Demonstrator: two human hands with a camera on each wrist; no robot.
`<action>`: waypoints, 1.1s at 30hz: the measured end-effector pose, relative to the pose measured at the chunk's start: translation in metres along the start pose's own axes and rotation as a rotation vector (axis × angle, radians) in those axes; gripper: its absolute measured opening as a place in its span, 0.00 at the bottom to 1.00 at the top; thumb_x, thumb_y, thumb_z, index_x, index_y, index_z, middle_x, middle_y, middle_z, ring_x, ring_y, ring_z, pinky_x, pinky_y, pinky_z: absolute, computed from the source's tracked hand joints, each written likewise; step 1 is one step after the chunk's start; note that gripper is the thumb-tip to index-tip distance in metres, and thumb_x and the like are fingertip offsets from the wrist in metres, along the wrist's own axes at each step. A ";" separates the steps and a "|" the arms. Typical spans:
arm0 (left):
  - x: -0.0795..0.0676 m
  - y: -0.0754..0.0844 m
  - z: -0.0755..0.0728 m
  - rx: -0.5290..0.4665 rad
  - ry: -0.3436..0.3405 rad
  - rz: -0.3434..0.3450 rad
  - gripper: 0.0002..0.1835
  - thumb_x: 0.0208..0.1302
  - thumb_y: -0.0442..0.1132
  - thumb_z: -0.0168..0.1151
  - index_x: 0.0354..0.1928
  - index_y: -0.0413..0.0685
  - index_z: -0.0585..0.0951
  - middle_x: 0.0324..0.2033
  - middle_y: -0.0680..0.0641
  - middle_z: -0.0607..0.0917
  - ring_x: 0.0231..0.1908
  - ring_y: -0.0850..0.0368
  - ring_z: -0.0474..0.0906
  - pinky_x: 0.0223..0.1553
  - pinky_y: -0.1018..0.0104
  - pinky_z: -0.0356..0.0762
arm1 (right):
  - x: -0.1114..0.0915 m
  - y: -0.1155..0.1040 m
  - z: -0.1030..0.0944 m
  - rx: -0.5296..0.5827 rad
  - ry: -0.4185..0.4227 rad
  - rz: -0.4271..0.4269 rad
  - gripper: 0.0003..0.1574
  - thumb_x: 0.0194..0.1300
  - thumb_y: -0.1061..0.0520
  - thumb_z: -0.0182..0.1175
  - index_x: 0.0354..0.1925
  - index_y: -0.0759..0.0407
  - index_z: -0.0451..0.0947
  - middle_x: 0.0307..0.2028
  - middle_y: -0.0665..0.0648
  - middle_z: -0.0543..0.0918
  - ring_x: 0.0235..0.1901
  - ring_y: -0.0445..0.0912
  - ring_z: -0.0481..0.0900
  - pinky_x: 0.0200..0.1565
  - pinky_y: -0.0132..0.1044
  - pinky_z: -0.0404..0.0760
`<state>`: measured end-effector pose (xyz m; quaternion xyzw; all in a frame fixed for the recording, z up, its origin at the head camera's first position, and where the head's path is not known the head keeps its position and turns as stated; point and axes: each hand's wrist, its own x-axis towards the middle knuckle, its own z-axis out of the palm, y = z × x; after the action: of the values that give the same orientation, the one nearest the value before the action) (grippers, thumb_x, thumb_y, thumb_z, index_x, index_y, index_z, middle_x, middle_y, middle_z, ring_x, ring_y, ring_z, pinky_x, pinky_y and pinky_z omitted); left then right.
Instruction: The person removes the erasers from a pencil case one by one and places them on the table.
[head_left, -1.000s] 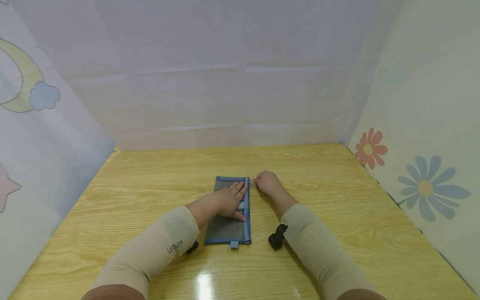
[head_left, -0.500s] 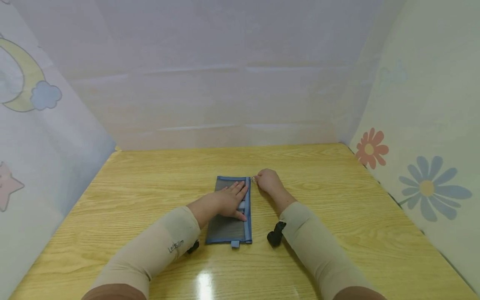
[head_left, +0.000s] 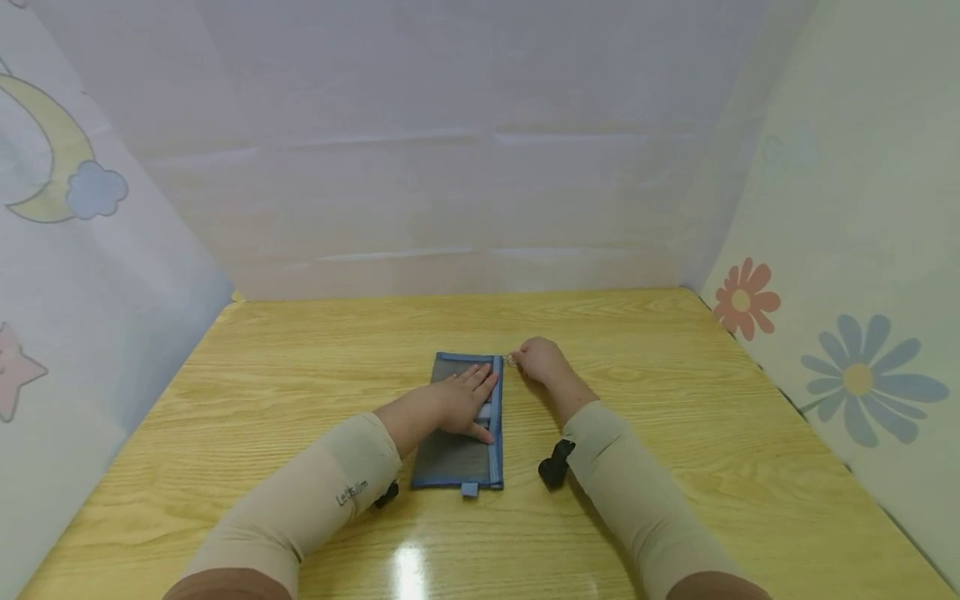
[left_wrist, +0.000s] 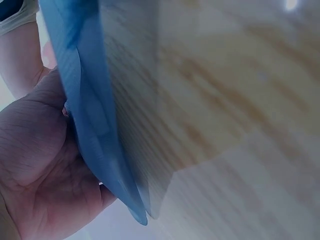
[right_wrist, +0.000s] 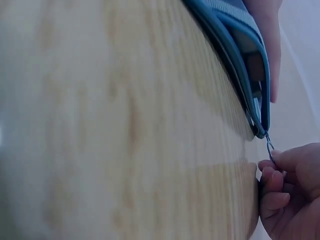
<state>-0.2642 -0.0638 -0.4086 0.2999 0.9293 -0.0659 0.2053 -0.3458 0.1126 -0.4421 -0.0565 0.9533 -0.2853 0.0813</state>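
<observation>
- Only your head view drifts slightly; both hands stay put.
- Your right hand (head_left: 542, 363) pinches a ring (right_wrist: 270, 145) at the far-right corner of the blue pouch (head_left: 448, 460).
- Your left hand (head_left: 459, 407), spread, rests on the pouch on the table (head_left: 322, 342).

- On the beige sleeve (head_left: 300, 500) over the person's left forearm: one short line of dark lettering (head_left: 352, 492) in the head view — it looks like "Let'sslim".
- The opening "Let" and closing "slim" read fairly well; the middle is blurred, so its exact spelling cannot be told.
- The line slants upward to the right.
- On the right wall (head_left: 885, 192): a faint bluish mark (head_left: 789, 154) — too pale to tell letters from drawing.
</observation>
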 end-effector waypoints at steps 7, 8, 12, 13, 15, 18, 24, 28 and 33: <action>0.002 -0.001 -0.001 0.015 -0.027 0.010 0.55 0.53 0.72 0.45 0.71 0.48 0.34 0.70 0.45 0.33 0.69 0.51 0.29 0.67 0.53 0.44 | -0.007 0.003 -0.010 0.079 -0.074 0.050 0.20 0.63 0.49 0.56 0.20 0.60 0.77 0.14 0.52 0.75 0.14 0.43 0.70 0.18 0.33 0.71; 0.000 -0.001 -0.002 0.014 -0.024 0.014 0.55 0.53 0.72 0.45 0.71 0.48 0.34 0.70 0.45 0.33 0.69 0.50 0.29 0.67 0.53 0.44 | -0.008 0.003 -0.011 0.087 -0.076 0.048 0.20 0.63 0.49 0.57 0.20 0.61 0.77 0.14 0.52 0.75 0.15 0.43 0.70 0.18 0.33 0.71; 0.000 -0.001 -0.002 0.013 -0.001 0.029 0.55 0.53 0.72 0.45 0.71 0.47 0.35 0.70 0.44 0.34 0.69 0.50 0.30 0.67 0.53 0.45 | -0.013 0.007 -0.017 0.058 -0.075 0.039 0.21 0.62 0.48 0.58 0.20 0.61 0.75 0.15 0.53 0.76 0.15 0.43 0.71 0.19 0.32 0.71; 0.000 -0.002 -0.002 0.017 -0.001 0.031 0.55 0.53 0.72 0.45 0.71 0.48 0.35 0.70 0.44 0.34 0.69 0.50 0.30 0.67 0.53 0.45 | -0.014 0.008 -0.018 0.048 -0.075 0.038 0.21 0.63 0.48 0.57 0.20 0.61 0.75 0.15 0.53 0.76 0.16 0.43 0.72 0.19 0.32 0.70; 0.001 -0.003 -0.001 0.022 -0.001 0.036 0.55 0.53 0.72 0.45 0.71 0.48 0.35 0.70 0.45 0.34 0.69 0.50 0.31 0.67 0.53 0.45 | -0.017 0.011 -0.021 0.024 -0.076 0.032 0.22 0.64 0.48 0.55 0.20 0.60 0.74 0.15 0.53 0.76 0.16 0.44 0.71 0.20 0.32 0.69; 0.003 -0.005 0.000 0.029 -0.003 0.045 0.55 0.52 0.72 0.46 0.71 0.49 0.36 0.70 0.45 0.34 0.69 0.51 0.31 0.67 0.53 0.45 | -0.021 0.014 -0.025 0.008 -0.079 0.020 0.21 0.65 0.48 0.54 0.20 0.60 0.73 0.17 0.54 0.76 0.17 0.44 0.72 0.21 0.33 0.70; 0.006 -0.010 0.000 0.005 -0.008 0.076 0.55 0.52 0.70 0.51 0.71 0.52 0.37 0.71 0.49 0.34 0.69 0.53 0.31 0.67 0.55 0.45 | -0.030 0.017 -0.031 0.042 -0.083 -0.001 0.22 0.66 0.49 0.52 0.24 0.64 0.74 0.20 0.57 0.77 0.19 0.46 0.73 0.23 0.34 0.72; 0.006 -0.012 -0.003 -0.015 -0.013 0.114 0.55 0.51 0.69 0.53 0.71 0.52 0.39 0.71 0.50 0.36 0.69 0.54 0.32 0.67 0.55 0.44 | -0.037 0.016 -0.033 0.081 -0.104 -0.012 0.22 0.67 0.48 0.51 0.25 0.65 0.74 0.21 0.57 0.77 0.21 0.48 0.75 0.24 0.35 0.73; 0.003 -0.011 -0.009 -0.024 -0.018 0.142 0.53 0.53 0.65 0.56 0.71 0.51 0.40 0.71 0.50 0.38 0.69 0.53 0.32 0.67 0.57 0.45 | -0.046 0.011 -0.035 0.120 -0.127 -0.030 0.23 0.67 0.49 0.51 0.26 0.67 0.74 0.21 0.58 0.78 0.21 0.48 0.75 0.23 0.35 0.73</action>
<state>-0.2762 -0.0690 -0.4017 0.3620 0.9045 -0.0426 0.2213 -0.3083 0.1479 -0.4139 -0.0836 0.9265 -0.3389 0.1405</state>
